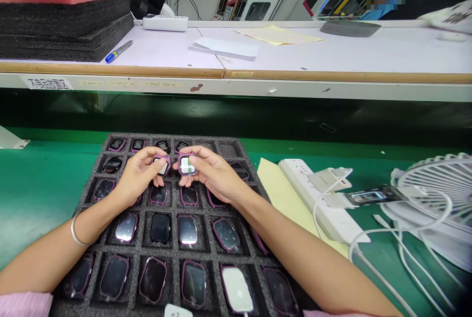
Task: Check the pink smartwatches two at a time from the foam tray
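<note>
Over the far rows of a dark foam tray (pixel 142 258), both hands are raised side by side. My left hand (pixel 138 174) is closed round a purple-framed smartwatch (pixel 161 165) with a lit, pale screen. In my right hand (pixel 212 172) a second purple-framed smartwatch (pixel 187 164) is pinched between thumb and fingers, its screen lit white and green. The two watches are close but apart. Several strapless watches, such as one dark-screened watch (pixel 153 279), lie in the tray's compartments below. A white-faced watch (pixel 237 288) lies in the nearest row.
Right of the tray are yellow paper (pixel 271 179), a white power strip (pixel 320 199) with chargers, looped white cables (pixel 400 243) and a fan (pixel 438 199). A shelf (pixel 295 56) spans the back, with foam blocks (pixel 62 27), a marker (pixel 118 51) and papers (pixel 224 47). Other people are beyond.
</note>
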Motion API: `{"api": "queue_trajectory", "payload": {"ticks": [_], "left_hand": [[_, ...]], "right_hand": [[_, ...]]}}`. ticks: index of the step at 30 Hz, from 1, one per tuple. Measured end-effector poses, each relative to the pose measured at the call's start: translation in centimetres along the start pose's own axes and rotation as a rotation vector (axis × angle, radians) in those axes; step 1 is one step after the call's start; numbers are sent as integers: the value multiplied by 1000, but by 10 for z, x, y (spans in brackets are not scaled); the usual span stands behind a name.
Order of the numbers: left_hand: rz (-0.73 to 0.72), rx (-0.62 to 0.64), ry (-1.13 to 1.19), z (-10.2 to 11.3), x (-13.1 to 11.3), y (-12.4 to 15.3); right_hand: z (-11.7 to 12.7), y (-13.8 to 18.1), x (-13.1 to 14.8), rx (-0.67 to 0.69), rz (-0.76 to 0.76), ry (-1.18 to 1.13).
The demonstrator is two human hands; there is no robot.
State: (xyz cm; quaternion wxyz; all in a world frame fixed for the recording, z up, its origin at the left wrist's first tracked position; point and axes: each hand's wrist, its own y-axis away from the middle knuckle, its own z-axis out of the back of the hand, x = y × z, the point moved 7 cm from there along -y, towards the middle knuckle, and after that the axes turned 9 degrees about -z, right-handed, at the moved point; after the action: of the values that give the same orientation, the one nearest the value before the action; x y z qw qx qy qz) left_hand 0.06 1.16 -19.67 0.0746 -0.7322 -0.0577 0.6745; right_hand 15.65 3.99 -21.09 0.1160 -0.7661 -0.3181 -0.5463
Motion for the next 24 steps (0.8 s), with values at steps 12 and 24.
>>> {"api": "queue_trajectory", "payload": {"ticks": [12, 24], "left_hand": [[-10, 3, 51, -2, 2, -1], [15, 17, 115, -6, 4, -1]], "right_hand": [[-2, 0, 1, 27, 43, 7], [0, -2, 0, 40, 76, 31]]}}
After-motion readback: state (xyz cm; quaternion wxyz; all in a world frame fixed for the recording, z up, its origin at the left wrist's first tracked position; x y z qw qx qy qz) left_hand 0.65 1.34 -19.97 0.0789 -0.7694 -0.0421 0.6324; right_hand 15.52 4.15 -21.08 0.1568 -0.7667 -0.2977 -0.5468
